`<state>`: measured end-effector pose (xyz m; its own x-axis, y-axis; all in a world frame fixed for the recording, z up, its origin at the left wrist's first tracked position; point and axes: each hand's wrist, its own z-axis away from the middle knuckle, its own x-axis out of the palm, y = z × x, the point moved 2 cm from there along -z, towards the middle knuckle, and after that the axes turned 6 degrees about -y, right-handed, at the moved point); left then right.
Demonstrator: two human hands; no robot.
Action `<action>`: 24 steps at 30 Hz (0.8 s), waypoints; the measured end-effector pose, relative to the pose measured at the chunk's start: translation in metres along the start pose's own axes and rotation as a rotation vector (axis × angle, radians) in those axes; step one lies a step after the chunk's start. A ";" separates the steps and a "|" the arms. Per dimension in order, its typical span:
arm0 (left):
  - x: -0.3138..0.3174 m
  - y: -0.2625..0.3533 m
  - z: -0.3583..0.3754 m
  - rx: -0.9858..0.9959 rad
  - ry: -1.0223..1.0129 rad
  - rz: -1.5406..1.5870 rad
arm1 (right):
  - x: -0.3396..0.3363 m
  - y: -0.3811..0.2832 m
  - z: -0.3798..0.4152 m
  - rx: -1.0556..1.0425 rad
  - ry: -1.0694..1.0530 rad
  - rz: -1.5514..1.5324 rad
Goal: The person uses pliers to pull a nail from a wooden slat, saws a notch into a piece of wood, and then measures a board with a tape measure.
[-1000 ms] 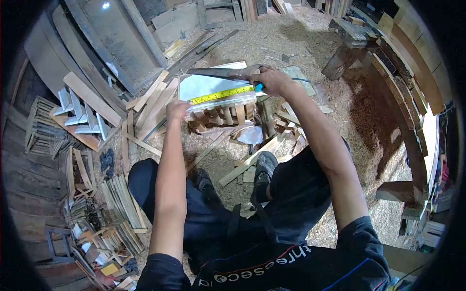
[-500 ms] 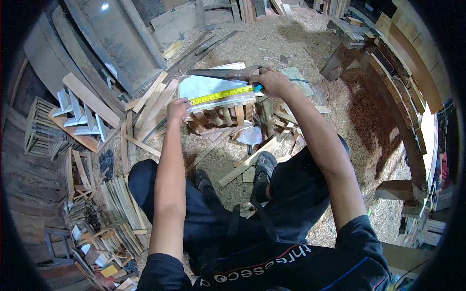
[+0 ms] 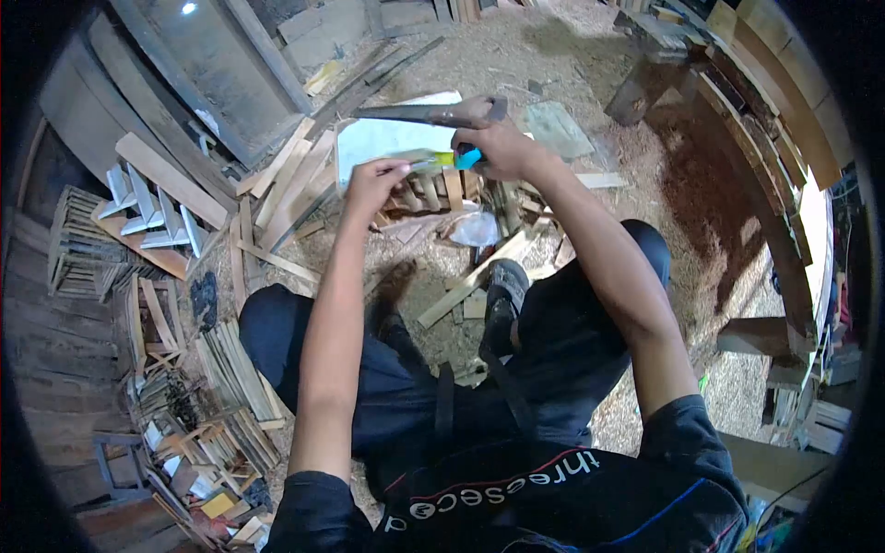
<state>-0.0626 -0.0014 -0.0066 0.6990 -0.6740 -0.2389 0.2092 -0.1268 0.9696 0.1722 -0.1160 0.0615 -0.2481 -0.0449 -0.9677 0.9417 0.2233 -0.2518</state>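
Note:
My right hand [image 3: 498, 150] is closed around a teal and yellow tape measure [image 3: 468, 158]. A short length of its yellow blade [image 3: 442, 158], blurred by motion, runs from the case to my left hand [image 3: 376, 182]. The fingers of that hand are pinched together at the blade's end. Both hands are over the near edge of a white-topped board [image 3: 373, 143], which rests on a stack of wood pieces [image 3: 429, 192]. A handsaw [image 3: 406, 114] lies along the far side of the board, its handle just beyond my right hand.
Wood offcuts [image 3: 461, 293] and shavings lie around my shoes [image 3: 505, 288]. Long planks [image 3: 300, 194] are on the floor at the left, near a white slatted piece [image 3: 152, 217]. Curved timbers [image 3: 765, 175] stand at the right. A flat grey slab [image 3: 558, 129] lies beyond the board.
My left hand has moved right and toward my right hand, so the blade stretched over the board is now much shorter. My right hand has shifted slightly left.

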 end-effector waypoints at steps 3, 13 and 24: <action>0.044 -0.066 -0.009 0.006 -0.046 -0.092 | 0.041 -0.012 0.028 0.096 -0.025 0.106; 0.165 -0.156 0.030 -0.092 -0.279 -0.349 | 0.234 0.044 0.168 0.759 -0.177 -0.165; 0.236 -0.159 -0.005 -0.255 -0.223 -0.268 | 0.263 0.080 0.194 0.901 -0.129 0.035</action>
<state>0.0728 -0.1370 -0.2175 0.4378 -0.7859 -0.4367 0.5456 -0.1538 0.8238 0.2263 -0.2987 -0.2152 -0.2401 -0.1727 -0.9553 0.7825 -0.6168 -0.0852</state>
